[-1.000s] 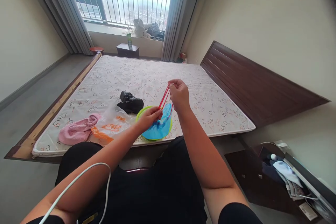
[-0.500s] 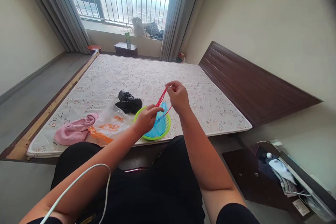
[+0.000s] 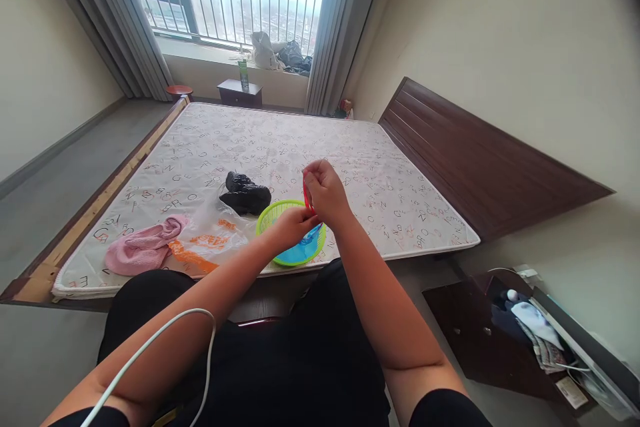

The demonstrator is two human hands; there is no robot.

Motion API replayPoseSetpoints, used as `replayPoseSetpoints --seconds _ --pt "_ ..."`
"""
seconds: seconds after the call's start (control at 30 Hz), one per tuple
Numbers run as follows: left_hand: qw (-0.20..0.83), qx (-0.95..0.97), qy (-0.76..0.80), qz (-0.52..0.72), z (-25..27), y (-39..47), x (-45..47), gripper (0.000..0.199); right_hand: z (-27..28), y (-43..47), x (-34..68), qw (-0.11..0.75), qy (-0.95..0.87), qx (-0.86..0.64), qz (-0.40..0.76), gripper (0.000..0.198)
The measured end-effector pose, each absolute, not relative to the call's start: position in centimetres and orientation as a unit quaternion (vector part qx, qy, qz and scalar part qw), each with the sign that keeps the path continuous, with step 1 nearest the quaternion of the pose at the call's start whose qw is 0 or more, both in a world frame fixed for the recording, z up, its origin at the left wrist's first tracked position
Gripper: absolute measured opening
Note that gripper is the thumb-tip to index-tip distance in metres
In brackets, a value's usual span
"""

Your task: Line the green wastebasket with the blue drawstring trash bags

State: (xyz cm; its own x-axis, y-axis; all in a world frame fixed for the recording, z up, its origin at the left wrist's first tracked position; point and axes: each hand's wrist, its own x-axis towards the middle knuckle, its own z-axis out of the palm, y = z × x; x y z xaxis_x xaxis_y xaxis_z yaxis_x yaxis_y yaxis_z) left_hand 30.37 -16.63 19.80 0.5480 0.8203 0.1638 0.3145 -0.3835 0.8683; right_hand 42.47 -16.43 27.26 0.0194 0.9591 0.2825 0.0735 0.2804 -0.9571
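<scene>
Over a green plastic basket (image 3: pixel 267 219), both of my hands are closed on a red drawstring (image 3: pixel 307 195). My right hand (image 3: pixel 327 193) pinches its upper end. My left hand (image 3: pixel 290 228) grips it lower down, close beside the right wrist. A translucent blue plastic bag (image 3: pixel 303 251) lies in the basket, partly hidden by my left hand. Left of the basket is a black plastic bag (image 3: pixel 245 195), crumpled into a bundle. A clear bag with orange print (image 3: pixel 210 240) and a pink cloth (image 3: pixel 143 247) lie farther left.
Everything lies near the front edge of a bare mattress (image 3: pixel 340 140) with printed letters. A dark wooden headboard (image 3: pixel 480 160) stands right. A white cable (image 3: pixel 150 340) runs along my left forearm. A dark nightstand (image 3: pixel 465 327) is at lower right.
My right hand has come down and left, closer to my left hand. The red drawstring between them now spans a shorter length, and the blue bag sits lower in the basket.
</scene>
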Motion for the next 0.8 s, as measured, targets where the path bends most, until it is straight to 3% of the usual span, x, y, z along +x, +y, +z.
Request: replayPoseSetpoints --seconds 0.13,0.3,0.43,0.53,0.63,0.73,0.8 --pt "0.485 0.753 0.333 0.295 19.7 -16.7 29.9 0.034 27.2 -15.8 43.4 0.565 -0.532 -0.431 0.461 0.023" --pt "0.593 0.599 0.309 0.441 19.1 -17.0 29.2 0.039 26.4 -15.4 45.8 0.659 -0.44 -0.482 0.374 0.01" --pt "0.627 0.461 0.306 0.549 18.8 -17.0 28.9 0.039 24.8 -16.6 46.9 0.677 -0.392 -0.392 0.484 0.018" --pt "0.662 0.366 0.334 0.562 18.9 -16.5 28.7 0.034 22.9 -18.5 46.7 0.642 -0.422 -0.329 0.549 0.019" --pt "0.728 0.283 0.34 0.523 19.3 -16.1 28.2 0.022 21.3 -20.5 46.1 0.544 -0.509 -0.323 0.584 0.014" --pt "0.798 0.243 0.308 0.458 19.8 -16.0 27.4 0.016 21.0 -21.9 46.0 0.45 -0.619 -0.348 0.541 0.005" --pt "0.819 0.258 0.291 0.422 20.2 -16.1 26.8 0.018 21.4 -22.0 46.1 0.469 -0.655 -0.354 0.475 0.008"
